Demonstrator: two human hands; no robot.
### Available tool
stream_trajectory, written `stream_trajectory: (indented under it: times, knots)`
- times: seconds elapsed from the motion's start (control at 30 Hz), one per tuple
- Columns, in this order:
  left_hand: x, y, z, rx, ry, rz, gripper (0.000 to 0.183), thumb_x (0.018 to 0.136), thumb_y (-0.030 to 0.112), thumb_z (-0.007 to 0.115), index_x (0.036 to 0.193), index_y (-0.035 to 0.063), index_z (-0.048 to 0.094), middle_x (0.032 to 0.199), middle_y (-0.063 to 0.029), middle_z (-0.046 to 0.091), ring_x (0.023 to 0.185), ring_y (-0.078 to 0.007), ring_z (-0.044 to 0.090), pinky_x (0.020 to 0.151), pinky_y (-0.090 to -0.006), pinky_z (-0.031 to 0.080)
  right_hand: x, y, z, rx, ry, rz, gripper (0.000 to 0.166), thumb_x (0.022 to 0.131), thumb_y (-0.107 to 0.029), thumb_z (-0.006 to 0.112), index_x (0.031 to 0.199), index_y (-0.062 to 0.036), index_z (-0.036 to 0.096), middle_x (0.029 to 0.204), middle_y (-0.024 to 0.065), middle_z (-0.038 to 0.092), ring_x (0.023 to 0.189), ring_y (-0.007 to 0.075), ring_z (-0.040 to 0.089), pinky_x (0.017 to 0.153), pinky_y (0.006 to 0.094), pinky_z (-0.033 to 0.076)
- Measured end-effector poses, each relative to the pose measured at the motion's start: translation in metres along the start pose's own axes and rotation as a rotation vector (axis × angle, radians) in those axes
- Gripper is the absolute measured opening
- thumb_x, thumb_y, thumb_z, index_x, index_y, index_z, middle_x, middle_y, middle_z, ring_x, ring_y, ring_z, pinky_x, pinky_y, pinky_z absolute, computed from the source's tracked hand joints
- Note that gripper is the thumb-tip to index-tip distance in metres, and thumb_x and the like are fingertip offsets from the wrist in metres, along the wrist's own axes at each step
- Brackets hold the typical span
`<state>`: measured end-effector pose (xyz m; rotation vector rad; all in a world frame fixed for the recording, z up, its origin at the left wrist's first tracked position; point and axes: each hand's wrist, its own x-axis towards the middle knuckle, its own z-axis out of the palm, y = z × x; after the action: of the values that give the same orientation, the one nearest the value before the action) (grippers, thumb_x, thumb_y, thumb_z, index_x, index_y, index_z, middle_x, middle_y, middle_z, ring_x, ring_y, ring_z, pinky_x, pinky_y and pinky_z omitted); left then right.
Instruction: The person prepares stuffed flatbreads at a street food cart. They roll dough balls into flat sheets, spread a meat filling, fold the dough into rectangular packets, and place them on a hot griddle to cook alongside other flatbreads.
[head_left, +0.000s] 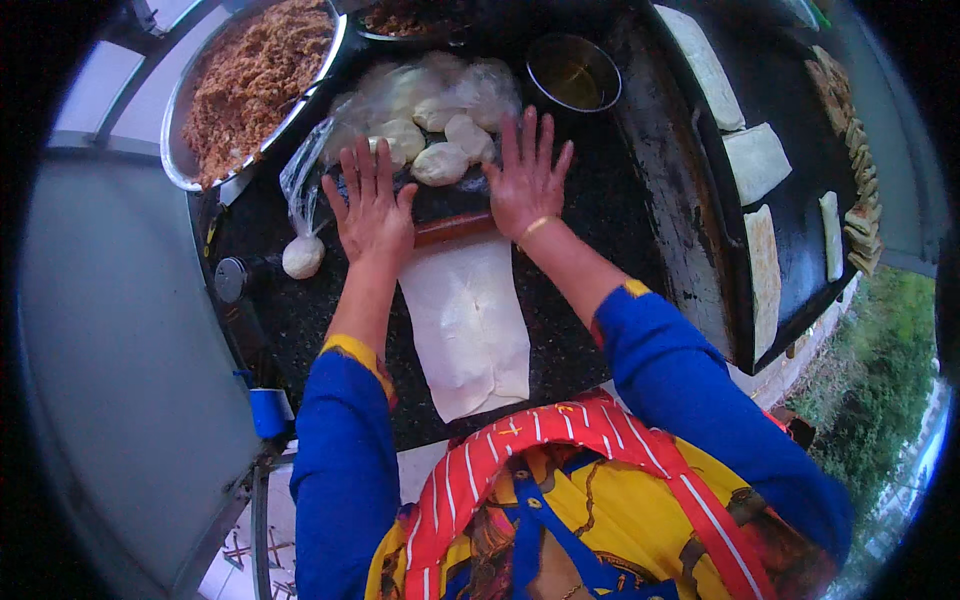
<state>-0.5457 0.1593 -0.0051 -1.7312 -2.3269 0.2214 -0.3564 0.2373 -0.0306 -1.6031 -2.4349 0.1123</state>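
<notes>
A long rectangular sheet of thin dough (469, 330) lies on the black speckled counter (570, 330), with a seam and a small fold at its near end. Across its far end rests a wooden rolling pin (454, 229). My left hand (373, 206) is flat with fingers spread over the pin's left end. Over the right end lies my right hand (529, 180), also flat with fingers apart. Both palms hide the pin's ends, and neither hand is wrapped around it. Just beyond my fingertips sit several dough balls (440, 163), partly under a clear plastic bag (480, 86).
A large metal bowl of reddish-brown filling (259, 90) stands far left. A metal bowl of oil (576, 75) is at the back. On the right, a black griddle (802, 240) holds dough pieces (757, 161). A knotted bag end (303, 256) and a shaker (231, 279) sit left.
</notes>
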Motion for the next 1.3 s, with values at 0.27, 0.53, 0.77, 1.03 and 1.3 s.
stream_trajectory:
  times: [0.27, 0.53, 0.77, 1.03, 1.3]
  knots:
    - [-0.002, -0.001, -0.002, -0.213, 0.052, 0.066, 0.066, 0.097, 0.038, 0.051, 0.155, 0.0183, 0.026, 0.164, -0.0061, 0.017, 0.151, -0.0277, 0.015, 0.121, -0.0499, 0.008, 0.002, -0.004, -0.006, -0.017, -0.001, -0.014, 0.066, 0.095, -0.039, 0.053, 0.153, -0.0192, 0.030, 0.162, 0.0140, 0.018, 0.150, 0.0378, 0.010, 0.115, 0.0648, 0.006]
    - [-0.043, -0.017, 0.015, -0.762, 0.055, 0.333, 0.050, 0.081, 0.003, 0.067, 0.130, 0.0109, 0.057, 0.138, -0.0090, 0.055, 0.130, -0.0294, 0.049, 0.110, -0.0428, 0.035, -0.030, 0.024, -0.017, 0.130, -0.005, -0.449, 0.052, 0.088, -0.025, 0.062, 0.138, -0.0205, 0.050, 0.139, 0.0076, 0.049, 0.133, 0.0274, 0.041, 0.107, 0.0548, 0.030]
    - [-0.043, -0.012, -0.018, -0.787, 0.078, 0.319, 0.045, 0.076, 0.000, 0.067, 0.120, 0.0108, 0.062, 0.115, -0.0090, 0.063, 0.110, -0.0297, 0.058, 0.097, -0.0433, 0.042, -0.030, 0.033, -0.035, 0.272, 0.029, -0.417, 0.033, 0.078, -0.015, 0.069, 0.109, -0.0121, 0.061, 0.126, 0.0078, 0.056, 0.117, 0.0283, 0.051, 0.096, 0.0464, 0.039]
    - [-0.141, 0.016, -0.030, -0.421, -0.169, 0.113, 0.073, 0.090, 0.028, 0.059, 0.150, -0.0012, 0.030, 0.161, -0.0176, 0.020, 0.150, -0.0353, 0.014, 0.120, -0.0531, 0.007, -0.131, 0.017, -0.034, 0.232, -0.121, -0.126, 0.059, 0.092, -0.025, 0.056, 0.145, -0.0026, 0.041, 0.157, 0.0180, 0.029, 0.145, 0.0364, 0.027, 0.116, 0.0525, 0.025]
    - [-0.108, 0.015, -0.015, -0.290, -0.222, 0.109, 0.065, 0.094, 0.033, 0.049, 0.147, -0.0040, 0.036, 0.158, -0.0216, 0.025, 0.149, -0.0367, 0.017, 0.119, -0.0562, 0.006, -0.097, 0.007, -0.030, 0.068, -0.196, -0.038, 0.062, 0.095, -0.023, 0.049, 0.152, -0.0089, 0.030, 0.160, 0.0187, 0.020, 0.149, 0.0382, 0.013, 0.117, 0.0589, 0.012]
